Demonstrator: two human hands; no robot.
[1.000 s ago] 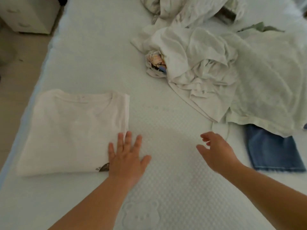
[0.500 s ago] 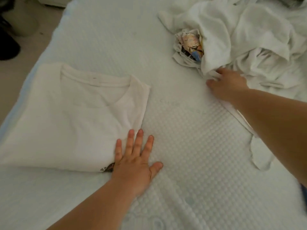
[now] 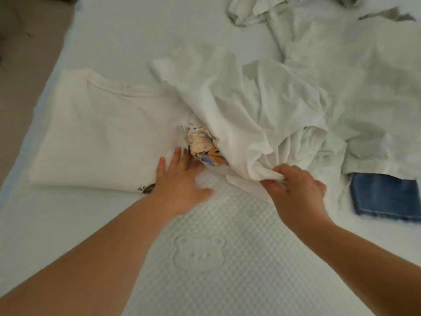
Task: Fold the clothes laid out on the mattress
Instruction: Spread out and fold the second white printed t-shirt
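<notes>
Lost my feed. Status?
Left hand flat at folded shirt. Right hand pinches white garment. Garment overlaps shirt's corner.

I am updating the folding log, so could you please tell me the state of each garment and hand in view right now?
Cream T-shirt: folded flat, left side of mattress.
White printed shirt: crumpled, unfolded, its edge overlapping the cream T-shirt.
Pale green garment: spread out, unfolded.
Denim piece: flat, partly under the pale green garment.
Left hand: fingers straight, resting on the cream T-shirt's corner.
Right hand: pinching the white printed shirt's hem.
</notes>
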